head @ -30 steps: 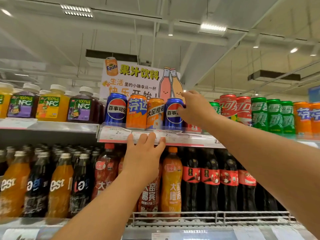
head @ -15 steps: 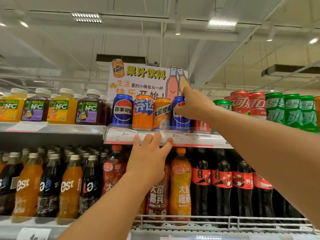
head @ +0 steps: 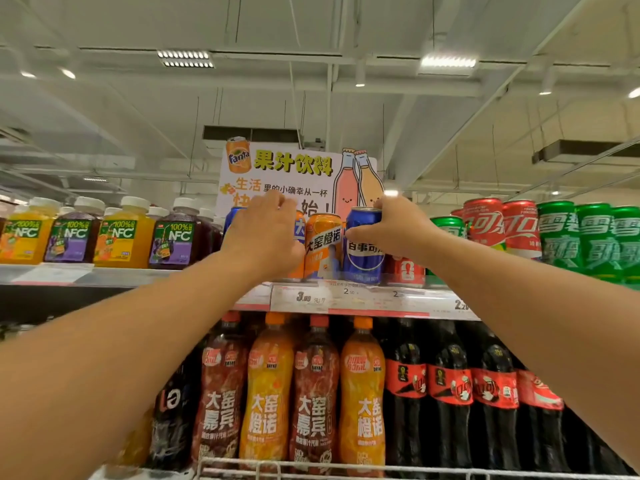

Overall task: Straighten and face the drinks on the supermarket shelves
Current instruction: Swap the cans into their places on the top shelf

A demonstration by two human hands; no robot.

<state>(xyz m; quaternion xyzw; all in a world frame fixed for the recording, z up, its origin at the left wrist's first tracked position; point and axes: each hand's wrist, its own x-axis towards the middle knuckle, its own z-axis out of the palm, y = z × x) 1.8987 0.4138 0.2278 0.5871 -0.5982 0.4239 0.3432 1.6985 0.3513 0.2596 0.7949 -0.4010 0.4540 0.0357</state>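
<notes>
Nearest to us, a lower shelf holds tall bottles: brown and orange soda bottles (head: 294, 396) in the middle, dark cola bottles (head: 450, 393) with red labels to their right, behind a wire rail (head: 346, 467) at the shelf's front edge.

Above them runs the upper shelf (head: 363, 299), its front edge lined with price tags. Both of our bare arms reach up to it. Our left hand (head: 263, 233) covers an orange can and partly hides a blue can behind it; its fingers are curled over the can, though we cannot tell how firmly they hold. Our right hand (head: 394, 230) grips the blue Pepsi can (head: 363, 251) near its top, fingers and thumb clamped around it. The can stands upright at the shelf's front edge, touching an orange can (head: 322, 244) between our two hands.

Toward the shelf's left end stand NFC juice bottles (head: 121, 233); toward the right, red cola cans (head: 502, 223) and green Sprite cans (head: 588, 237). Behind the cans rises a Fanta juice sign (head: 294, 168).
</notes>
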